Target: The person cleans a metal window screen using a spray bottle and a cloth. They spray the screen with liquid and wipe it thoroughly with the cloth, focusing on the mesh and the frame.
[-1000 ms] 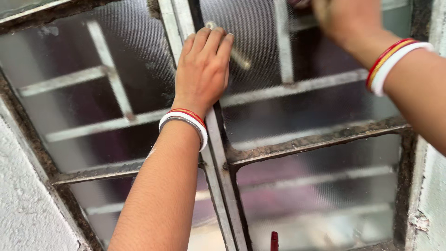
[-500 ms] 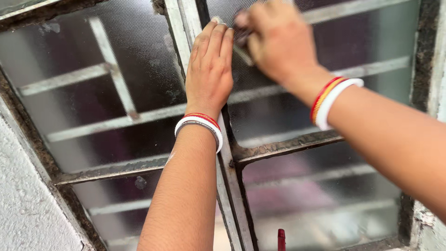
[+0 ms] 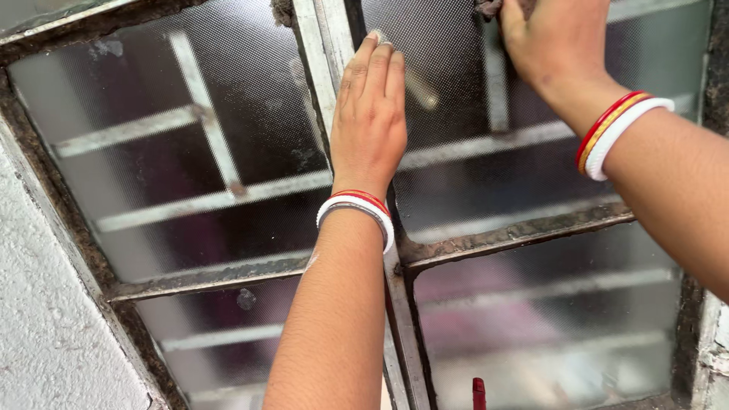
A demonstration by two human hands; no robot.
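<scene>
Moments earlier the right hand (image 3: 558,42) had been close beside the left, rubbing the textured glass near the window's central metal bar (image 3: 334,61); it had since swung up and away to the top of the right upper pane (image 3: 486,175), well clear of that bar, which suggested the wiping had shifted to a fresh patch of glass. A dark scrap, seemingly a cloth (image 3: 490,7), showed just beyond the right thumb at the frame's upper edge, above the pane; the fingers themselves were cut off by the picture's top, so whether they gripped it could not be told. The left hand (image 3: 370,114) lay flat against the glass just right of the central bar, fingers straight and pressed together, holding nothing, its tips touching a small pale latch (image 3: 418,87) fixed beside the bar. Red and white bangles (image 3: 357,209) circled the left wrist below the hand, and matching bangles ringed the right wrist. A rusted crossbar (image 3: 516,235) ran off to the right of the central bar, below both hands. Rough plaster wall (image 3: 45,334) lay far left of the bar, and a small red object (image 3: 478,393) stood near its foot.
</scene>
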